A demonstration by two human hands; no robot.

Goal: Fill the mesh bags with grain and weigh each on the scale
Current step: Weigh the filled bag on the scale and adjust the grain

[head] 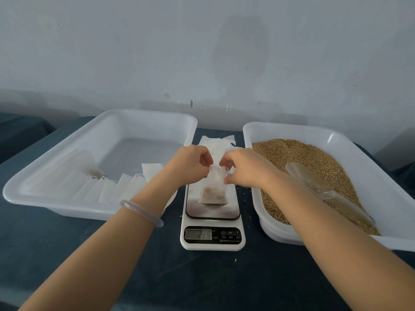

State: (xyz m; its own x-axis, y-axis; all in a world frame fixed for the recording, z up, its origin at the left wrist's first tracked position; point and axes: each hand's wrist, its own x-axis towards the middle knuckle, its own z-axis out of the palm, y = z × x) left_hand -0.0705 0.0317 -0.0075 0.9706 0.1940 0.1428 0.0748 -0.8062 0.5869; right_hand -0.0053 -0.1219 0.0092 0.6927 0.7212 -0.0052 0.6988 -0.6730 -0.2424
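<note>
Where the dark cloth covers the tabletop [202, 283], two white trays flank the scale. Left tray [67, 208]: a row of flat empty bags [107, 189] leaning along its near side. Right tray [292, 130]: grain [303, 158] spread across most of the floor, with the clear scoop [307, 178] lying on it, partly under my right forearm. Scale [213, 212] sits between the trays, its display end toward me. Behind it, a loose pile of spare bags [215, 142] on the cloth.

My left hand [190, 164] and right hand [244, 167] meet over the far end of the platform, the fingers of each curled in and pinching the gathered neck of the mesh bag [214, 189]. The bag's bottom rests on the platform, and grain shows through the lower part.

Pale bracelet [141, 212] on my left wrist. Display [198, 234] is lit; digits look like 229, too soft to be sure. A few loose kernels [247, 191] lie on the cloth between the scale and the right tray.
</note>
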